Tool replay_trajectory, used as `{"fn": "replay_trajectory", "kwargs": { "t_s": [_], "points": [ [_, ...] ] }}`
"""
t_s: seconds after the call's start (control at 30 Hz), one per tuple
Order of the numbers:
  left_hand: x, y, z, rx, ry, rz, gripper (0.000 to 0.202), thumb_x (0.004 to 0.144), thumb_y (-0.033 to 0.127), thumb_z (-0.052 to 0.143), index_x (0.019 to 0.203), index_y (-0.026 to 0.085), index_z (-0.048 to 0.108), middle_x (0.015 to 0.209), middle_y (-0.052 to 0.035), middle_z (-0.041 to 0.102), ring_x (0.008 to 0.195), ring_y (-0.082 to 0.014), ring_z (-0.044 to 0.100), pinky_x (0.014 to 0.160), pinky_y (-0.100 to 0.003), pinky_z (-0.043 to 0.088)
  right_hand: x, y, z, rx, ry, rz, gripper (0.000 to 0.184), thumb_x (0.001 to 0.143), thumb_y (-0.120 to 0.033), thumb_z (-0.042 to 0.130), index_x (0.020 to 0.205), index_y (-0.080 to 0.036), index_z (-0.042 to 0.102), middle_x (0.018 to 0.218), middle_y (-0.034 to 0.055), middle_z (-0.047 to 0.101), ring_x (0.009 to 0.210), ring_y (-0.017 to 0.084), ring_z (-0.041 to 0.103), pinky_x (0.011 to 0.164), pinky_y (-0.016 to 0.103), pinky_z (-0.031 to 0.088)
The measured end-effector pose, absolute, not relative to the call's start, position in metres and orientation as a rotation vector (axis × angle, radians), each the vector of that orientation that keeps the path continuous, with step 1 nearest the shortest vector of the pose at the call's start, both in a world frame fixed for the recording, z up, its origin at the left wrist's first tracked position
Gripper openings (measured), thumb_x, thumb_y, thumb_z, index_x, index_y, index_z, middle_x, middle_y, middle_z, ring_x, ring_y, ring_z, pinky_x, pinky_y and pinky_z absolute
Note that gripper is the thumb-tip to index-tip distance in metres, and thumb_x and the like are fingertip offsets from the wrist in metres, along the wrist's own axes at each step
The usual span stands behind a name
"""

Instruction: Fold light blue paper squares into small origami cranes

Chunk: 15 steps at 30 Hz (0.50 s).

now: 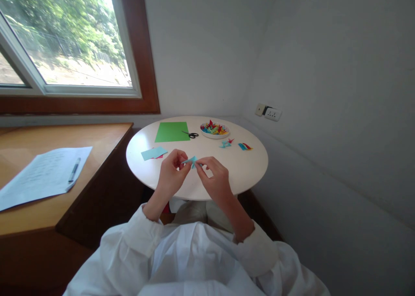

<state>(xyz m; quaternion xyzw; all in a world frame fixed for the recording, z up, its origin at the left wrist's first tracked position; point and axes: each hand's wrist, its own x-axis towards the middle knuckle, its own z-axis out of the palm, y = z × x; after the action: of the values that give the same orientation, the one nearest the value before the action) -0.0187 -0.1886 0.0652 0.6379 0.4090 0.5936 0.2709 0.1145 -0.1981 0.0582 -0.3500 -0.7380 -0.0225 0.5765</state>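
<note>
My left hand point(171, 175) and my right hand point(214, 178) meet above the near edge of a round white table point(240, 170). Both pinch a small folded piece of light blue paper point(190, 160) between fingertips, the left from its left side, the right from its right. My white sleeves fill the bottom of the view.
On the table lie a green sheet point(172, 132), black scissors point(192, 134), a white dish of coloured folded papers point(214, 129), light blue and red squares point(154, 153), small folded figures point(226, 143) and a coloured paper stack point(245, 146). A wooden desk at left holds a printed sheet point(42, 175) with a pen point(74, 171).
</note>
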Motion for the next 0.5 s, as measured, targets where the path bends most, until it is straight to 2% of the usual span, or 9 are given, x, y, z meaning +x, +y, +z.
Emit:
{"fn": "replay_trajectory", "kwargs": {
  "t_s": [0.13,0.27,0.37,0.5],
  "points": [
    [-0.022,-0.179,0.063,1.803,1.152,1.562,0.014,0.067,0.020,0.061,0.075,0.018,0.050,0.068,0.0031,0.051,0.055,-0.0080,0.043,0.053,-0.022,0.037,0.118,-0.191,0.056,-0.874,-1.712,0.052,0.009,0.077,-0.014,0.053,0.076,-0.018,0.061,0.071,0.0040,0.065,0.064,0.014,0.059,0.059,0.026,0.048],
    [-0.025,-0.167,0.062,1.846,1.091,1.461,0.023,0.066,0.026,0.064,0.085,0.019,0.055,0.093,-0.0035,0.057,0.079,-0.0136,0.055,0.070,-0.028,0.046,0.121,-0.180,0.050,-0.924,-1.672,0.248,0.012,0.078,-0.019,0.053,0.080,-0.017,0.065,0.077,0.0056,0.069,0.069,0.015,0.062,0.065,0.027,0.049],
    [-0.024,-0.159,0.063,1.806,0.969,1.334,0.020,0.067,0.031,0.063,0.080,0.017,0.056,0.082,-0.0034,0.060,0.076,-0.0148,0.058,0.070,-0.029,0.047,0.124,-0.168,0.045,-0.926,-1.652,0.408,0.016,0.079,-0.023,0.052,0.083,-0.017,0.066,0.082,0.0065,0.070,0.075,0.017,0.064,0.070,0.028,0.051],
    [-0.022,-0.148,0.064,1.808,1.000,1.296,0.018,0.068,0.033,0.062,0.067,0.015,0.058,0.064,-0.0014,0.059,0.061,-0.0126,0.054,0.057,-0.025,0.044,0.129,-0.152,0.041,-0.901,-1.614,0.557,0.016,0.077,-0.026,0.055,0.084,-0.017,0.066,0.082,0.0066,0.070,0.077,0.017,0.064,0.073,0.030,0.051]
  ]
}}
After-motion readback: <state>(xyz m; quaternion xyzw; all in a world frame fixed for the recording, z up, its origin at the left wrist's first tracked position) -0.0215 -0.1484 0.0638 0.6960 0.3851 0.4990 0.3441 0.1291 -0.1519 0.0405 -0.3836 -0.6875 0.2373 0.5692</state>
